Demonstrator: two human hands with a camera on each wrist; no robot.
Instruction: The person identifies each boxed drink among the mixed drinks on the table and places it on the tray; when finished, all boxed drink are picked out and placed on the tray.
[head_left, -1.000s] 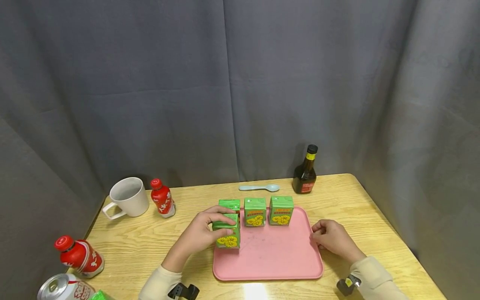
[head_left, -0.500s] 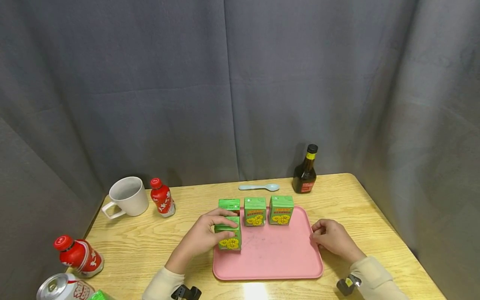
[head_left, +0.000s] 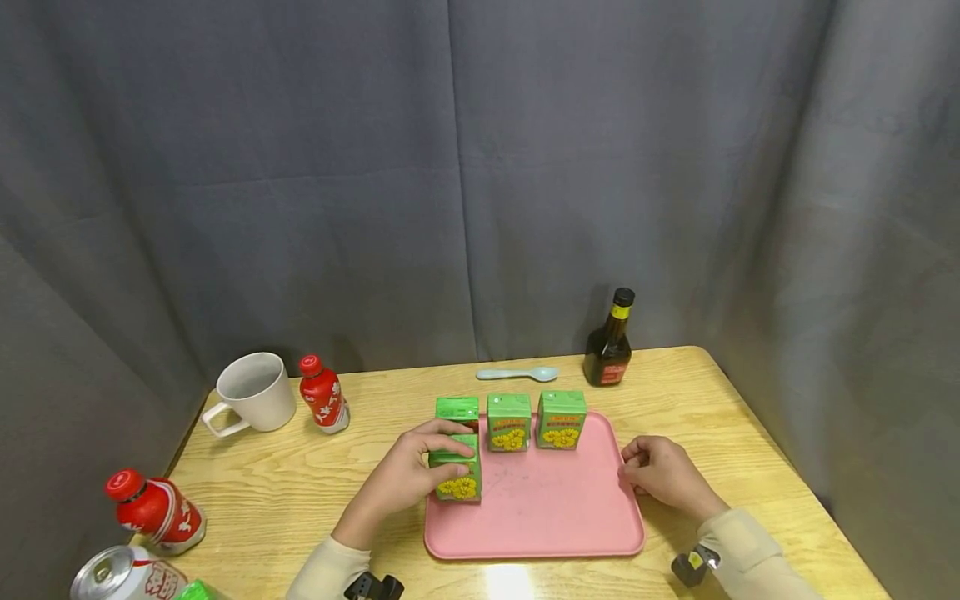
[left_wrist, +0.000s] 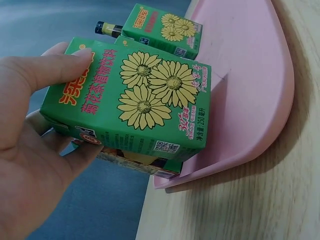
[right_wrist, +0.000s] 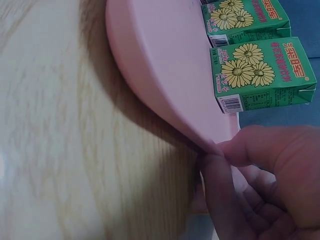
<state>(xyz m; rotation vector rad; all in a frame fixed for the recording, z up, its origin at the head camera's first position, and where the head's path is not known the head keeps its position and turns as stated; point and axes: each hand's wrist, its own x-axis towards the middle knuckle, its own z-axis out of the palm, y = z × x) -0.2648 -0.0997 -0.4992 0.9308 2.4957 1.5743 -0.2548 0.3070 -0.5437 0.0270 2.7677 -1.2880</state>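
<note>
My left hand (head_left: 411, 467) grips a green drink carton (left_wrist: 140, 95) printed with yellow flowers, thumb on its front and fingers round its top and far side. This carton (head_left: 459, 486) stands upright at the left side of a pink tray (head_left: 555, 517). Right behind it is another green carton (head_left: 457, 408), partly hidden by my fingers. Two more matching cartons, a middle one (head_left: 509, 423) and a right one (head_left: 561, 420), stand along the tray's back edge. My right hand (head_left: 663, 473) pinches the tray's right rim (right_wrist: 165, 110) between thumb and finger.
A pale blue spoon (head_left: 517, 374) and a dark sauce bottle (head_left: 608, 346) are behind the tray. To the left are a white mug (head_left: 257, 393), a red bottle (head_left: 325, 396), a tilted red bottle (head_left: 161, 512) and a can (head_left: 123, 575). Grey curtains (head_left: 480, 183) surround the table.
My left hand has shifted its carton slightly toward me and to the right on the tray, then held it nearly still. The right hand has stayed on the rim.
</note>
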